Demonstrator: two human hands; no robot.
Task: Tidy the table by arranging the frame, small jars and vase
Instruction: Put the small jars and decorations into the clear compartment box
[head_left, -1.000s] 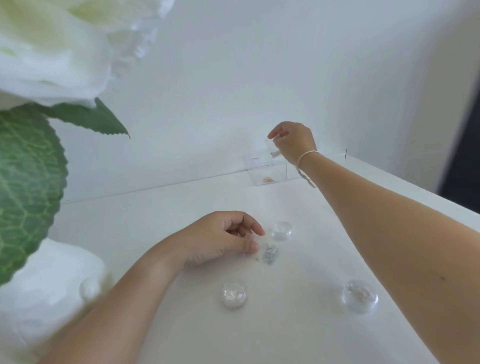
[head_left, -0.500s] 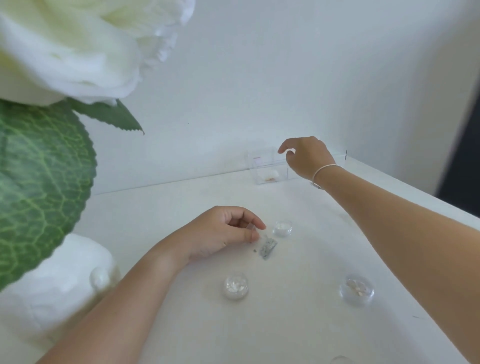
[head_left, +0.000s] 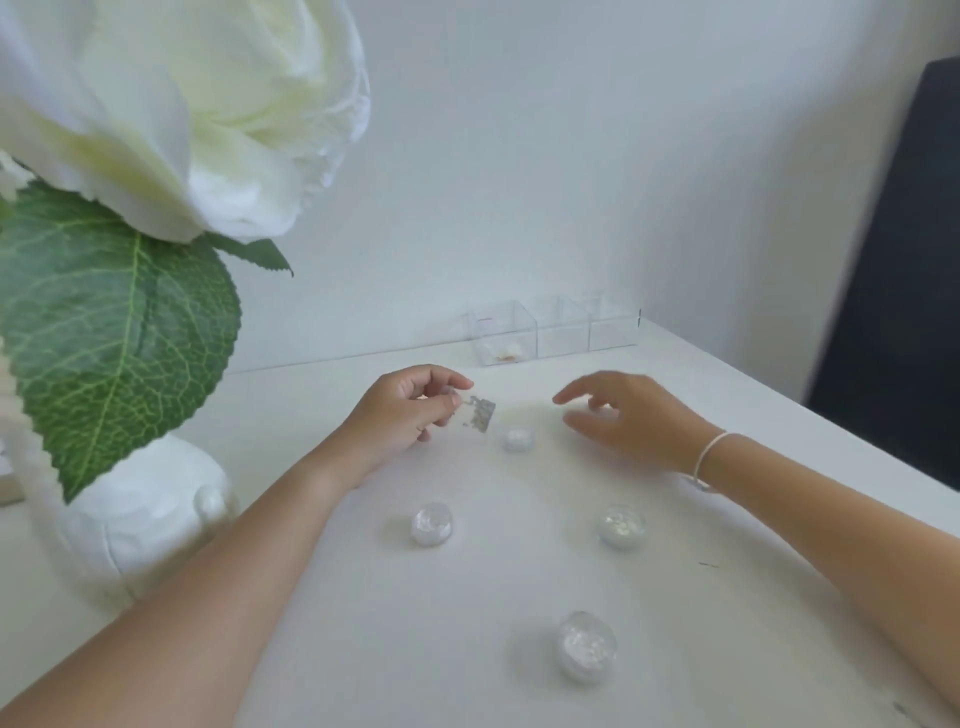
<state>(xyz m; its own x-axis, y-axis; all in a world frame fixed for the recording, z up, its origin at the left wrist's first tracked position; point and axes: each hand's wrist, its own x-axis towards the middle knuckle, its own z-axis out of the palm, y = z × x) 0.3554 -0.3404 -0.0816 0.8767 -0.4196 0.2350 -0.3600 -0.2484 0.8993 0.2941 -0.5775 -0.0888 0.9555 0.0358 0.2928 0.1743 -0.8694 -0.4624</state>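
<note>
jars (head_left: 432, 524) – four loose on table; left hand (head_left: 402, 415) pinches a fifth – right hand (head_left: 631, 415) open, empty

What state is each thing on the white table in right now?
Left hand: pinching a small silver glitter packet, lifted.
Right hand: open, empty, hovering.
Four small round clear jars: upright, scattered, untouched.
Clear acrylic compartment box: open-topped; left cell holds something small.
White vase: upright.
</note>
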